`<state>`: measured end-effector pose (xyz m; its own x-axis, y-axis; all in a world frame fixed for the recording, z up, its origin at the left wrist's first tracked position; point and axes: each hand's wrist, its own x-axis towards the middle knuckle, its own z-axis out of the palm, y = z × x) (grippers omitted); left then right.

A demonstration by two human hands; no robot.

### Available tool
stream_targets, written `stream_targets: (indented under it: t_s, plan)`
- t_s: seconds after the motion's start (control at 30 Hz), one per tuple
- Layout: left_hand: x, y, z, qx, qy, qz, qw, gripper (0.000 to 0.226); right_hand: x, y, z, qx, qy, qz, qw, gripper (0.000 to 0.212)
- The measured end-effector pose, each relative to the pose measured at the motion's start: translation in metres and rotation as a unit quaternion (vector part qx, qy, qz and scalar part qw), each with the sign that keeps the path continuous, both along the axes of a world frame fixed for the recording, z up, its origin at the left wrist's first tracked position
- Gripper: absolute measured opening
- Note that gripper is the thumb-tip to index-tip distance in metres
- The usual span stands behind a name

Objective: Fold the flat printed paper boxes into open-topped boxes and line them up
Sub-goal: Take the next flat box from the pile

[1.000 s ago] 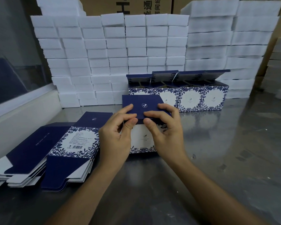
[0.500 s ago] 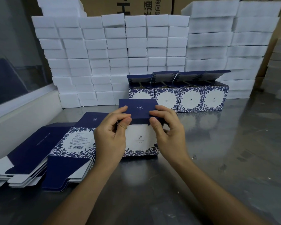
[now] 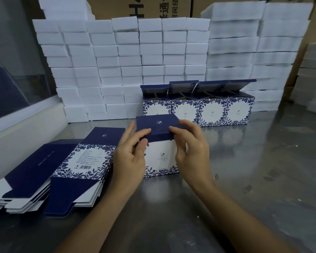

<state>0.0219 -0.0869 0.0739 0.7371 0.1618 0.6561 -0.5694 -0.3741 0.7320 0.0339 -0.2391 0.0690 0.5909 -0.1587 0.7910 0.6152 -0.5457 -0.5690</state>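
Note:
A blue-and-white floral paper box stands upright on the steel table in the middle. Its navy top flap lies nearly level over the box. My left hand pinches the flap's front left edge between thumb and fingers. My right hand curls round the flap's front right corner. Behind it stands a row of several folded boxes with their lids raised. Two stacks of flat printed boxes lie at the left.
White foam blocks are piled in a wall along the back, with more at the right edge. Brown cartons rise behind them. A low white ledge and a glass pane border the left. Bare steel table spreads to the right.
The box has turned upright and its white floral front now faces me. Both hands have moved a little apart along the flap's front edge.

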Motion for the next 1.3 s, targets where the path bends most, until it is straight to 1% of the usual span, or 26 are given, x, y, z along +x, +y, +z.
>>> stream_targets:
  t_s: [0.03, 0.07, 0.13, 0.2, 0.27, 0.3, 0.33, 0.4, 0.43, 0.53, 0.67, 0.8, 0.87, 1.0, 1.13, 1.3]
  plan:
    - [0.0, -0.003, -0.001, 0.01, 0.014, -0.021, 1.0, 0.036, -0.001, 0.001, -0.001, -0.03, -0.004, -0.018, 0.999, 0.025]
    - [0.0, -0.007, -0.002, 0.011, 0.026, -0.053, 0.998, 0.038, -0.003, 0.004, -0.001, -0.06, 0.0, -0.037, 0.998, 0.033]
    - [-0.002, -0.014, -0.003, -0.003, 0.044, -0.122, 0.992, 0.042, -0.005, 0.009, -0.003, -0.105, 0.027, -0.076, 0.991, 0.061]
    - [-0.002, -0.018, -0.006, -0.031, 0.074, -0.175, 0.981, 0.038, -0.004, 0.007, -0.002, -0.109, 0.07, -0.113, 0.985, 0.08]
    - [-0.002, -0.02, -0.012, -0.058, 0.137, -0.229, 0.962, 0.036, 0.001, -0.002, -0.001, -0.098, 0.123, -0.139, 0.978, 0.083]
    - [-0.002, -0.021, -0.017, -0.042, 0.164, -0.242, 0.955, 0.037, 0.004, -0.008, -0.002, -0.096, 0.136, -0.152, 0.974, 0.081]
    - [-0.002, -0.023, -0.021, -0.006, 0.18, -0.243, 0.953, 0.04, 0.007, -0.013, -0.004, -0.095, 0.135, -0.167, 0.972, 0.08]
    - [0.001, -0.025, -0.031, 0.075, 0.205, -0.209, 0.953, 0.042, 0.013, -0.025, -0.008, -0.091, 0.119, -0.196, 0.969, 0.078]
    - [0.004, -0.025, -0.034, 0.113, 0.209, -0.178, 0.955, 0.038, 0.016, -0.031, -0.01, -0.089, 0.115, -0.206, 0.968, 0.078]
    - [0.015, -0.02, -0.037, 0.206, 0.183, -0.077, 0.958, 0.015, 0.024, -0.055, -0.015, -0.067, 0.115, -0.237, 0.963, 0.077]
    - [0.025, -0.018, -0.034, 0.268, 0.164, -0.029, 0.949, 0.007, 0.035, -0.088, -0.019, -0.033, 0.093, -0.28, 0.955, 0.078]
    - [0.035, -0.022, -0.036, 0.335, 0.173, 0.005, 0.926, 0.003, 0.043, -0.126, -0.022, -0.031, 0.09, -0.292, 0.952, 0.08]
    - [0.041, -0.022, -0.035, 0.352, 0.181, 0.025, 0.918, 0.001, 0.047, -0.151, -0.023, -0.024, 0.098, -0.297, 0.95, 0.081]
    - [0.053, -0.024, -0.036, 0.352, 0.184, 0.046, 0.916, 0.006, 0.057, -0.191, -0.022, 0.001, 0.128, -0.306, 0.943, 0.083]
    - [0.062, -0.023, -0.037, 0.353, 0.183, 0.059, 0.916, 0.009, 0.072, -0.206, -0.023, 0.016, 0.13, -0.328, 0.936, 0.084]
    - [0.071, -0.023, -0.04, 0.35, 0.176, 0.06, 0.918, 0.006, 0.094, -0.216, -0.024, 0.046, 0.159, -0.311, 0.936, 0.087]
